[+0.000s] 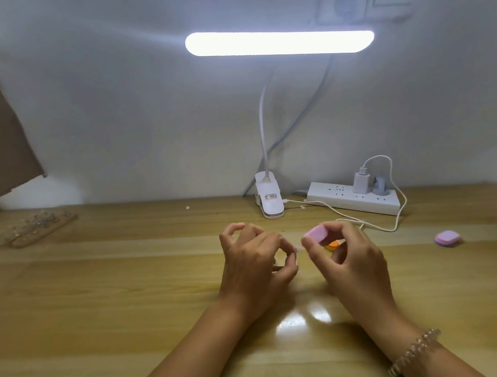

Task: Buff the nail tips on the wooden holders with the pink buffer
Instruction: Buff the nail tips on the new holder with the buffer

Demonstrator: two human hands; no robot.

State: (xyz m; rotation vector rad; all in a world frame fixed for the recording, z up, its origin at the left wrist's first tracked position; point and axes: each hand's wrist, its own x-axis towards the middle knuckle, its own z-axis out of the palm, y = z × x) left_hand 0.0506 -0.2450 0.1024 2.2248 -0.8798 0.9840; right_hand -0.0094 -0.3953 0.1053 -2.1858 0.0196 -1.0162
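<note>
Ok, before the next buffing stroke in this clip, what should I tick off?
1. Grip on the pink buffer: ok, the right hand pinches it between thumb and fingers.
2. Work piece held: ok, the left hand pinches a small pale piece. Whether it is a nail tip on a holder: cannot tell.
3. Buffer touching that piece: cannot tell, the spot is blurred.
4. Light: ok, the lamp is lit.
5. More tips at hand: cannot tell. A wooden holder lies at the far left of the table, apart from both hands.
</note>
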